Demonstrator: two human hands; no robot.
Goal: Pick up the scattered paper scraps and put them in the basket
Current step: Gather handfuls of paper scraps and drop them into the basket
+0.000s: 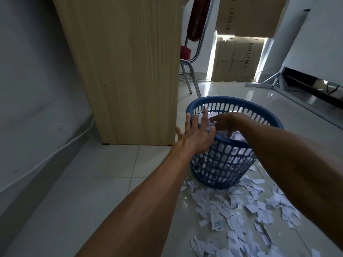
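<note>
A blue slotted plastic basket (259, 113) stands on the tiled floor, partly filled with white paper scraps (236, 136). My left hand (196, 132) is spread flat over the basket's near-left rim, fingers apart, nothing gripped. Over the basket's mouth, my right hand (224, 122) hangs palm down with loosely curled fingers pointing into the scraps; I cannot see anything held in it. Many more white scraps (239, 216) lie scattered on the floor in front of the basket and to its right.
A tall light-wood cabinet side (126, 71) stands just left of the basket. A red chair with metal legs (193, 52) and cardboard boxes (239, 58) are behind. A white cable (46, 158) runs along the left wall. A metal frame (267, 82) lies at the right.
</note>
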